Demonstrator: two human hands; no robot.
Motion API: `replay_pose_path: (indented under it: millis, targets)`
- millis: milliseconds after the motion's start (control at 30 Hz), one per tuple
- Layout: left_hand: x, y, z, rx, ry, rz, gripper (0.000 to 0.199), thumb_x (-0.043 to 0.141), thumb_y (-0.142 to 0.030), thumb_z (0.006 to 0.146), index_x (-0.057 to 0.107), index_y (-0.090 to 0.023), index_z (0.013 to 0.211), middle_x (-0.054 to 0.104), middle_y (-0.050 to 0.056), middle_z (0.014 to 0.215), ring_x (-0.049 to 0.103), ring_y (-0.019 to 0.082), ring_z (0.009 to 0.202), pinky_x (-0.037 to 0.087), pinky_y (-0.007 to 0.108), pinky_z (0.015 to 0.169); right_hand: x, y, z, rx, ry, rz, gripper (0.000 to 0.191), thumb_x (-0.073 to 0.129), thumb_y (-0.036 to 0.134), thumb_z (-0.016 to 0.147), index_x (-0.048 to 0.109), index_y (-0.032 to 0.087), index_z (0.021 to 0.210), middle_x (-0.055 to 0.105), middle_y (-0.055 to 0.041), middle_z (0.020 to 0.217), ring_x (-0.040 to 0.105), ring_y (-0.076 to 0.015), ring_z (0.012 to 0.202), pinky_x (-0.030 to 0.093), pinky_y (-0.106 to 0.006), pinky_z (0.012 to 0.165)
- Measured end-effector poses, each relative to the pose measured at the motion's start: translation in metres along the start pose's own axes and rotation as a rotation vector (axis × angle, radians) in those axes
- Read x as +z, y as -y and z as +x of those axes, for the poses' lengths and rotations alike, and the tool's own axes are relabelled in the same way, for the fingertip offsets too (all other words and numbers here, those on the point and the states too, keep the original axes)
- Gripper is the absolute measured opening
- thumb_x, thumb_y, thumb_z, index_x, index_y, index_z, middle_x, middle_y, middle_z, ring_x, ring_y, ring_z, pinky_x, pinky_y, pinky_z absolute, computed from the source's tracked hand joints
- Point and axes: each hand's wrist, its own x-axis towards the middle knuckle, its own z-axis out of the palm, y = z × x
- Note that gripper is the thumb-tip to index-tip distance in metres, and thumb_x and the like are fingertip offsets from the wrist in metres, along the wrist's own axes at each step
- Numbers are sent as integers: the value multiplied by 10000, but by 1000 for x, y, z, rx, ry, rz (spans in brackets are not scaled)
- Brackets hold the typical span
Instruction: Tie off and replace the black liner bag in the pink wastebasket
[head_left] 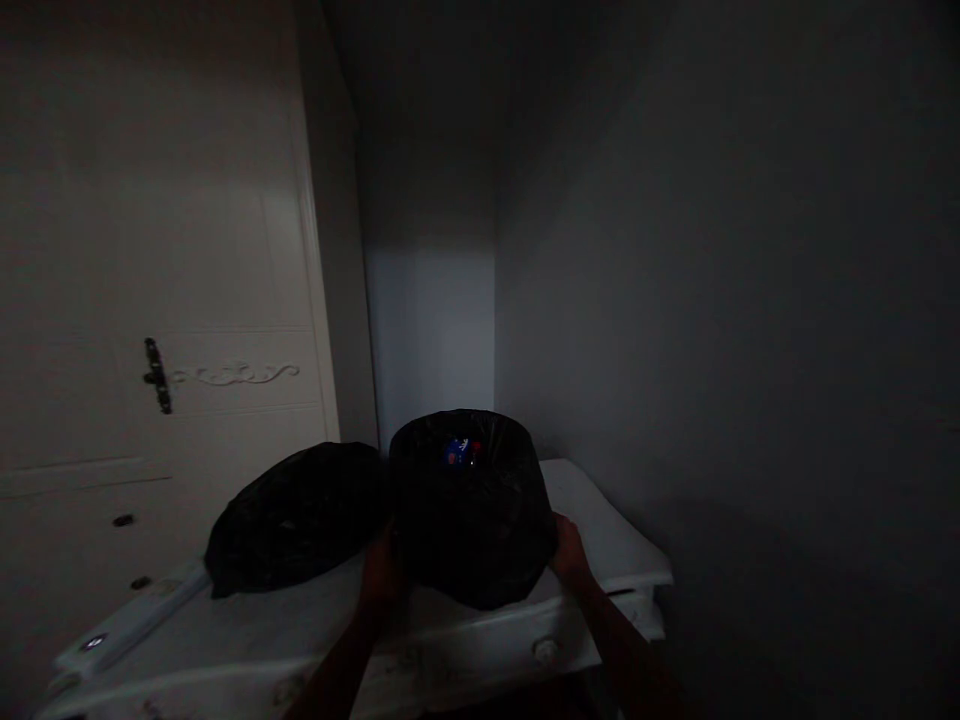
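Note:
A black bin bag (472, 530) with a wide, round, open mouth stands in front of me on a white dresser (465, 635). It keeps a bin-like shape, but I cannot tell whether a bin is under the plastic. Inside the mouth, a blue wrapper (456, 452) with a bit of red beside it shows. My left hand (381, 572) is closed against the bag's lower left side, and my right hand (570, 550) grips its right side. The fingertips of both hands are partly hidden. Just to the left lies a second black bag (296, 525), slumped and bulging.
A white wardrobe (240, 250) with a dark handle (157, 375) stands at the left. Grey walls (712, 300) close in at the back and right. Knobs (546, 651) show on the dresser's front. The room is dim.

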Motion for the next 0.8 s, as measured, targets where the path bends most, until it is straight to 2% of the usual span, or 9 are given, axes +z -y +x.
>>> replay_pose_path:
  millis: [133, 300, 500, 700, 800]
  targets:
    - [1, 2, -1, 12, 2, -2, 539, 468, -357, 885, 630, -108, 1334, 717, 179, 1314, 682, 335, 1217, 515, 491, 1078, -2, 5, 0, 16, -9, -1, 387, 580, 356, 676, 798, 126, 898, 806, -176, 933, 750, -369, 880, 567, -377, 779]
    - [1, 0, -1, 27, -1, -3, 534, 481, -351, 866, 639, -119, 1320, 723, 174, 1304, 690, 331, 1204, 526, 485, 1062, -5, 11, -1, 32, 2, 17, 389, 550, 349, 698, 805, 126, 890, 808, -168, 916, 742, -358, 859, 566, -378, 770]
    - [-1, -5, 0, 11, -17, -13, 467, 528, -319, 826, 690, -151, 1231, 769, 157, 1207, 728, 332, 1118, 567, 472, 995, -1, 3, -1, 23, -10, 29, 401, 542, 355, 694, 800, 117, 888, 808, -162, 917, 738, -345, 842, 571, -377, 761]
    - [-2, -9, -2, -27, 27, 10, 569, 477, -339, 860, 620, -86, 1349, 743, 197, 1250, 712, 349, 1157, 541, 507, 1033, 2, -5, 0, 14, -11, 35, 398, 573, 362, 687, 798, 114, 900, 807, -149, 893, 728, -336, 845, 577, -362, 749]
    - [-2, -10, -2, -10, 40, -17, 567, 493, -349, 857, 625, -97, 1347, 721, 190, 1300, 697, 340, 1192, 528, 493, 1061, 1, -6, 0, 19, -18, 40, 393, 580, 364, 680, 796, 111, 889, 804, -153, 863, 728, -337, 832, 578, -361, 735]
